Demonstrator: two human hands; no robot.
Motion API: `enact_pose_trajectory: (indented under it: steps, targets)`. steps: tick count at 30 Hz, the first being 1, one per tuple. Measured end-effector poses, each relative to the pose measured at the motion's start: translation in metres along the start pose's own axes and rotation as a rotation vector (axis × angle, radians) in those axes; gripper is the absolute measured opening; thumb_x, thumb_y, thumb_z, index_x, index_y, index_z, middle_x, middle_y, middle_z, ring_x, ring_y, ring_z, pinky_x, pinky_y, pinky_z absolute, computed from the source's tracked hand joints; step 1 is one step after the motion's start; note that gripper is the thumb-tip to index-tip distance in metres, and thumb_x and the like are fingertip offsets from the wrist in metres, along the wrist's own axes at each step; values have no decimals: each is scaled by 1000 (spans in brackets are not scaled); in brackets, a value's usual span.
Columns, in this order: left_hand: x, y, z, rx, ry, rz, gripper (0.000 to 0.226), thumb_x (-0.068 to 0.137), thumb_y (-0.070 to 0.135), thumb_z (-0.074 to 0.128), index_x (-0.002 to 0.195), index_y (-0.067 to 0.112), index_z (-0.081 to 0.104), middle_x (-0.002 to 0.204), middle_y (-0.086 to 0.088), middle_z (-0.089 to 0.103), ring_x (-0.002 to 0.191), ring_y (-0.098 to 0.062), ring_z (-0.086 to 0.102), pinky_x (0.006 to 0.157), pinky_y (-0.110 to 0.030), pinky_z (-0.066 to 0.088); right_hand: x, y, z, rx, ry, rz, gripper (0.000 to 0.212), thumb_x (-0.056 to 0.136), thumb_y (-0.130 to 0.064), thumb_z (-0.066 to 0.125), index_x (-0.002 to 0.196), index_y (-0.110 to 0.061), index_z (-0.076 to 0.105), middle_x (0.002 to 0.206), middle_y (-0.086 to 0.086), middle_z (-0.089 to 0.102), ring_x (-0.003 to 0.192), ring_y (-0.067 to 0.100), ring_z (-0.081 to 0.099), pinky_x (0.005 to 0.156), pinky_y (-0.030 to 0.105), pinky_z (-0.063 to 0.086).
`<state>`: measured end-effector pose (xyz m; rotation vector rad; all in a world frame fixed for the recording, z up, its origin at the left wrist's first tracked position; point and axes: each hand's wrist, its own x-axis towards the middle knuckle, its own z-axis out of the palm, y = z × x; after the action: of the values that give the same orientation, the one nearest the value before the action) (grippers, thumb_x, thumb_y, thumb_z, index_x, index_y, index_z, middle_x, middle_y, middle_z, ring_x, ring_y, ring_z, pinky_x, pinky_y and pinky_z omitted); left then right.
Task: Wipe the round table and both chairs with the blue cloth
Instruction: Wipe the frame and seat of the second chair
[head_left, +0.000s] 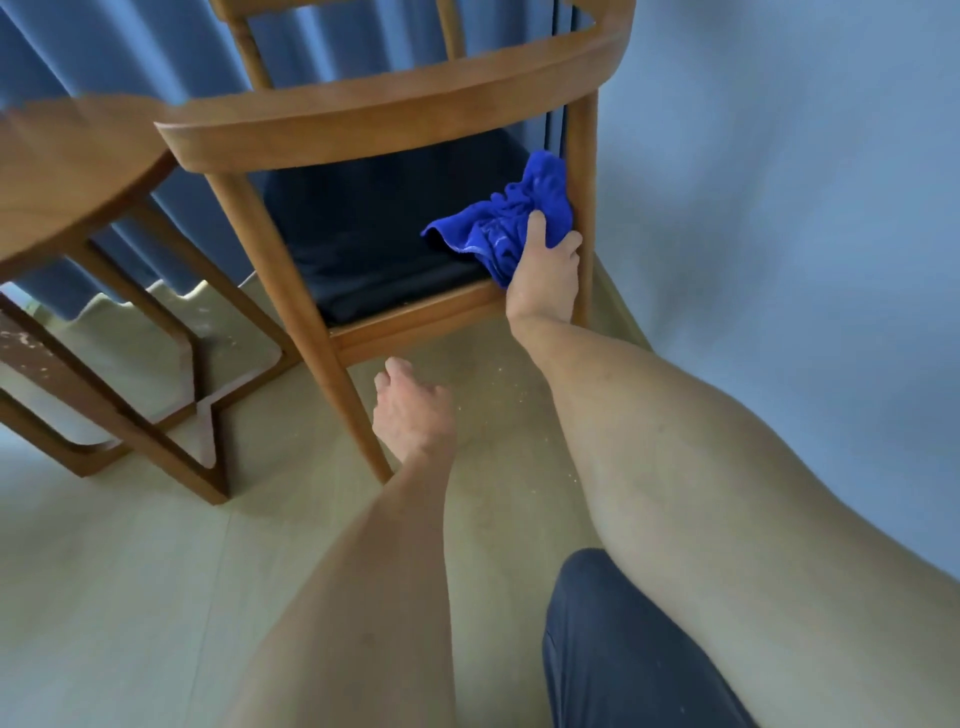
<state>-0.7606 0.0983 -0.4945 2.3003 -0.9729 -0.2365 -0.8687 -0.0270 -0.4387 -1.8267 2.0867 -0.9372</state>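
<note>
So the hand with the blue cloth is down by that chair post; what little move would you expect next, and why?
Probably a short stroke along the post. The right hand presses the bunched blue cloth against the chair at its right rear post, just above the dark seat, so more of the post's wood remains to rub. The left hand hangs free near the other leg.

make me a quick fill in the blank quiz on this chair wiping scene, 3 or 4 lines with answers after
1. The right hand presses the blue cloth against the chair's ____ seat cushion.
2. The left hand holds ____, hanging beside the wooden chair leg.
3. The round table stands to the ____ of the chair in the head view.
4. Behind the chair hangs a blue ____.

Missing words: black; nothing; left; curtain
</note>
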Motion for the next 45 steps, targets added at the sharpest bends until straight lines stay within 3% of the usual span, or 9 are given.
enact_pose_trajectory:
  steps: [6, 11, 15, 19, 24, 28, 33, 40, 45]
  targets:
    - [1, -28, -29, 9, 58, -108, 25, 87, 8, 52, 110, 16, 50, 109, -8, 56, 93, -31, 62, 80, -39, 47, -11, -15, -2, -92, 2, -335, 56, 99, -21, 56, 150, -20, 33, 133, 20, 43, 113, 34, 49, 93, 41, 47]
    - [22, -25, -56, 20, -32, -232, 33, 88, 18, 54, 120, 12, 49, 115, -11, 56, 102, -34, 61, 86, -41, 47, -23, -90, 15, -98, -227, -765, 54, 96, -15, 54, 147, -30, 42, 140, 9, 44, 116, 31, 53, 97, 42, 44]
    - [34, -29, -56, 28, -150, -315, 38, 90, 23, 55, 125, 13, 45, 117, -11, 56, 102, -32, 62, 88, -41, 49, -16, -125, 27, -154, -375, -856, 57, 97, -8, 50, 147, -34, 40, 152, 10, 37, 116, 33, 54, 99, 43, 45]
    - [57, -27, -48, -8, -169, -399, 36, 89, 24, 55, 120, 8, 47, 121, -14, 58, 109, -35, 60, 92, -41, 48, 8, -130, 31, -129, -442, -895, 52, 95, -21, 55, 145, -34, 45, 136, 10, 50, 112, 36, 56, 98, 44, 45]
    - [74, -30, -45, -19, -181, -490, 34, 88, 28, 55, 115, 8, 57, 117, -13, 64, 109, -34, 62, 91, -38, 49, 17, -159, 50, -35, -486, -845, 55, 86, -36, 60, 141, -31, 50, 120, 10, 55, 112, 32, 54, 97, 43, 45]
    - [69, -44, -40, 86, -270, -450, 31, 89, 29, 55, 113, 11, 63, 112, -10, 67, 102, -32, 65, 88, -37, 54, -6, -176, 74, 92, -344, -679, 47, 82, -44, 60, 127, -31, 61, 114, 9, 55, 106, 30, 52, 88, 39, 45]
    - [59, -40, -39, 159, -259, -418, 27, 88, 23, 53, 110, 13, 64, 103, -8, 67, 91, -29, 65, 78, -33, 53, -18, -164, 71, 180, -348, -606, 36, 84, -28, 59, 120, -23, 59, 118, 7, 49, 109, 26, 46, 74, 35, 45]
    - [46, -7, -35, 240, -244, -340, 24, 85, 24, 54, 104, 14, 66, 108, -6, 66, 99, -28, 64, 72, -29, 41, -20, -114, 47, 172, -171, -500, 36, 87, -12, 58, 123, -12, 53, 123, 13, 44, 110, 29, 42, 82, 38, 50]
    - [53, 23, -34, 223, -189, -257, 28, 87, 25, 51, 109, 14, 64, 114, -8, 64, 104, -31, 63, 81, -32, 45, 9, -57, 23, 165, 6, -270, 35, 85, -7, 57, 119, -10, 53, 134, 18, 42, 119, 33, 42, 89, 41, 51]
